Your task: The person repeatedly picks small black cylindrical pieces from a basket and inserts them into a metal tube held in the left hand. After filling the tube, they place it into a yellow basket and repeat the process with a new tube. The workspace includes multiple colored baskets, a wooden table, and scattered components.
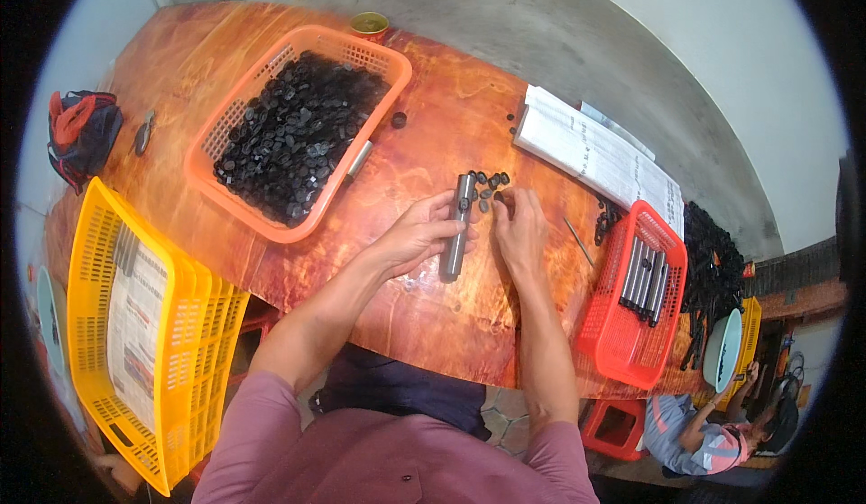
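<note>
My left hand [422,235] is closed round a grey metal tube [456,256], its thumb lying across the front. The tube stands nearly upright in the view, and a small black round piece [464,203] sits against its upper part. Just right of it, my right hand [521,231] has its fingers bent together at the edge of a small group of black caps [483,193]. A dark bit shows at those fingertips, too small to make out. The caps lie loose on the marbled orange-brown table [424,310].
An orange basket [394,89] of small black pieces stands back left. At right, a red basket [622,360] holds several tubes beside black strips [717,256]. White printed sheets [595,147] lie behind. Yellow crates [171,360] stand at left. Another person [695,436] is at lower right.
</note>
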Action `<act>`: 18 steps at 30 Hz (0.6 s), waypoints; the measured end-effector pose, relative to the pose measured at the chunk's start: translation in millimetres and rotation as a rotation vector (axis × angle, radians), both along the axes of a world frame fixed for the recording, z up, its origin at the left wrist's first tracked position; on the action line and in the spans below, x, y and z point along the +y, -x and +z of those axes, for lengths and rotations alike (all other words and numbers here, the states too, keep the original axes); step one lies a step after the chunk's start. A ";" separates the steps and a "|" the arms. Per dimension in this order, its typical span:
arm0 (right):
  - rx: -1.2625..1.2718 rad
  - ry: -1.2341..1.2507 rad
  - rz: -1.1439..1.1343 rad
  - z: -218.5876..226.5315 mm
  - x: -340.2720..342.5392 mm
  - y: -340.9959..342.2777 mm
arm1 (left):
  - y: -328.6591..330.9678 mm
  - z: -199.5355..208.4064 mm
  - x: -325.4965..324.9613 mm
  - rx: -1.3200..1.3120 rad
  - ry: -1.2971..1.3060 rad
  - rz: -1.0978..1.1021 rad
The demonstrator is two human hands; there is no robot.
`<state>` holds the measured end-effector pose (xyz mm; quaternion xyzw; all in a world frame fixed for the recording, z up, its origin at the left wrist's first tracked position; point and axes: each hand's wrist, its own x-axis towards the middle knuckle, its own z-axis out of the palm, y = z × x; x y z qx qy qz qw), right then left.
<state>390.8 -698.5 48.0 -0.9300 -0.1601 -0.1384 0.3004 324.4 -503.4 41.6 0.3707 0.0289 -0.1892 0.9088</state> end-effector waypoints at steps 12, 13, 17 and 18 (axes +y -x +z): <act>0.042 0.306 0.071 35.6 -15.3 21.4 | -0.9 -2.0 0.7 -0.009 -0.007 0.003; 0.056 0.372 0.089 38.0 -15.3 22.5 | 0.5 -0.5 0.8 -0.018 0.007 0.008; -0.009 0.221 0.088 26.6 -23.2 15.1 | -0.1 -4.7 0.7 -0.043 -0.026 0.009; -0.023 0.144 0.082 22.9 -25.4 14.5 | 1.0 -3.2 0.8 -0.042 -0.027 0.005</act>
